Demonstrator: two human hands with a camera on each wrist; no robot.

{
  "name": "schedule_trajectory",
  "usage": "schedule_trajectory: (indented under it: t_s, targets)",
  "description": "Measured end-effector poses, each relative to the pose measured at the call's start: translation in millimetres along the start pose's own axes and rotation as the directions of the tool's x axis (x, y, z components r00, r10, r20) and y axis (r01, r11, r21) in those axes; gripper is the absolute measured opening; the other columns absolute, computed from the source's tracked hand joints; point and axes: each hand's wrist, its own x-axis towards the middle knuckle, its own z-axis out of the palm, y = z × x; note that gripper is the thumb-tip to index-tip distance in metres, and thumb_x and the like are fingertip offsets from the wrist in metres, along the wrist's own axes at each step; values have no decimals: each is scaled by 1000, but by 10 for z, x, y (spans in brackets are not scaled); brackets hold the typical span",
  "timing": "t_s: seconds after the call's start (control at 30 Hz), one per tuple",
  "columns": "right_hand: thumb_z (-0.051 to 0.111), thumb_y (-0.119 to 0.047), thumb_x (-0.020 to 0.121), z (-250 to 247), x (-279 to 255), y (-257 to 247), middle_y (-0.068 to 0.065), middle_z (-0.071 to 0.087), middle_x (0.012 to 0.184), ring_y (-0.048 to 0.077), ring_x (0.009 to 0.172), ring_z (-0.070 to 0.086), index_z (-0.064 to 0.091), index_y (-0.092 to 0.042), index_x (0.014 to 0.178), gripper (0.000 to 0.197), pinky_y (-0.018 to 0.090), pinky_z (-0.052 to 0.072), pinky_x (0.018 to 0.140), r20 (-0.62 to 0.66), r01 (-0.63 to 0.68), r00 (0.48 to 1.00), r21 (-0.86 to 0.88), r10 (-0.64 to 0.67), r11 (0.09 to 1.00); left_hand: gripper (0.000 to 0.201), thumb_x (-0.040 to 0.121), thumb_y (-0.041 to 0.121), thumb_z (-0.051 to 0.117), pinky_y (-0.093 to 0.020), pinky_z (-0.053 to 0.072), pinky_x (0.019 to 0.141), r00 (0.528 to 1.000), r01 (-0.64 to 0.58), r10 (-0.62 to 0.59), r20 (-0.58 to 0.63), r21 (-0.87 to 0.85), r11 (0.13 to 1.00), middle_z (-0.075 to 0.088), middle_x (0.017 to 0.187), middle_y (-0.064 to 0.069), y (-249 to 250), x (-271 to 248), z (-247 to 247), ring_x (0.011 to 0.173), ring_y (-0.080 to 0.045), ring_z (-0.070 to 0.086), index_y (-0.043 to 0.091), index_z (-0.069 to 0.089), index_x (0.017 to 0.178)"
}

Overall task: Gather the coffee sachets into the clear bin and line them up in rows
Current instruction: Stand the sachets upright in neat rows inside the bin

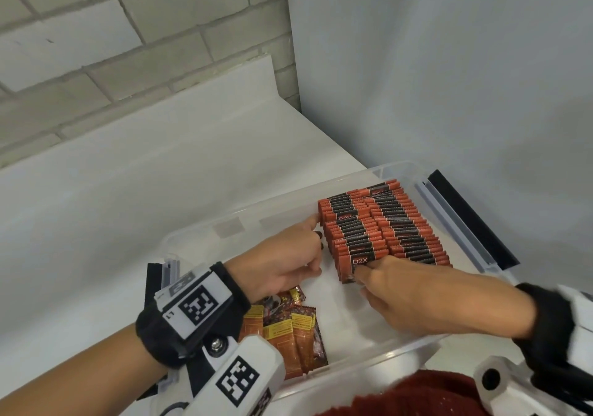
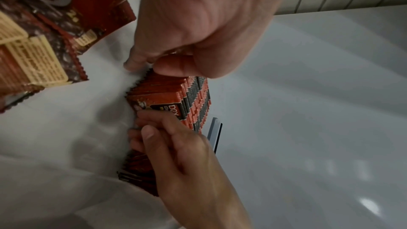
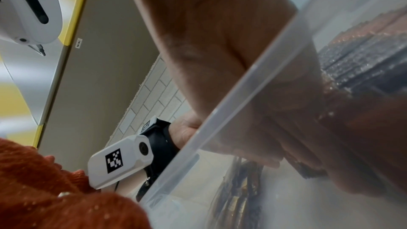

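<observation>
Red-and-black sachets (image 1: 382,226) stand pressed between both hands, fingers extended.

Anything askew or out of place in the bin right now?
Yes. A few larger brown-and-yellow sachets lie flat and fanned in a loose pile at the near-left of the clear bin, not in any row. The red-and-black rows at the far right stand packed on edge, slightly stepped. Nothing looks spilled or torn.

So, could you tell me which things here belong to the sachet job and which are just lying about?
Part of the job:
- clear bin
- red-and-black sachets standing in rows
- loose brown sachets lying flat in the bin
- left hand, right hand

Just there:
- white counter
- brick wall
</observation>
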Motion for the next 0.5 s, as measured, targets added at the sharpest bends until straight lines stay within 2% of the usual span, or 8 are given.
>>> schedule_trajectory:
  t_s: [0.07,0.13,0.23,0.33,0.4,0.43,0.5]
  targets:
    - [39,-19,101,-7,-2,1,2,63,108,18,86,65,52,-17,118,21,33,57,80,9,-4,1000,-3,4,1000,95,74,-25,30,-36,44,96,1000,1,0,-10,6,1000,32,153,-6,0,13,-13,141,-22,29,33,27,150]
    - [40,-19,101,-8,-6,1,2,63,108,18,86,65,52,-17,120,23,33,57,80,13,-4,1000,-4,4,1000,95,72,-23,32,-34,50,86,1000,-1,2,-21,22,1000,40,147,-4,-5,40,-33,134,-20,38,35,33,147]
    - [39,-18,101,-11,-16,-5,2,63,107,18,84,65,52,-16,119,23,33,58,77,10,4,1000,-26,-4,1000,95,70,-22,32,-30,51,76,1000,2,-1,-22,40,999,44,141,-3,7,66,-54,130,-18,42,37,35,145]
    - [39,-19,101,-6,-15,-1,1,63,106,17,84,66,52,-17,119,22,32,58,77,16,4,1000,-26,-4,1000,93,72,-24,31,-30,50,79,1000,13,-13,-12,7,1000,42,144,-5,12,51,-61,132,-20,41,29,31,148]
    - [39,-19,101,-8,-13,5,1,64,103,17,82,66,52,-18,117,21,33,58,76,14,3,1000,-6,-3,1000,91,74,-26,29,-32,46,91,1000,10,-9,19,-53,999,44,144,-7,0,14,-45,131,-19,43,23,27,150]
    - [39,-20,101,-10,-11,11,1,64,102,18,81,66,52,-18,115,20,33,58,75,17,4,1000,-4,-4,1000,87,74,-27,26,-33,43,95,999,2,2,47,-75,997,50,137,-5,-9,5,-27,125,-16,48,22,34,145]
    - [38,-20,101,-27,3,16,3,65,101,19,81,66,53,-17,110,17,33,58,76,33,2,999,8,-2,1000,73,76,-28,21,-27,42,90,995,-22,30,94,-84,996,64,109,-1,-11,-15,36,105,-10,54,23,54,117]
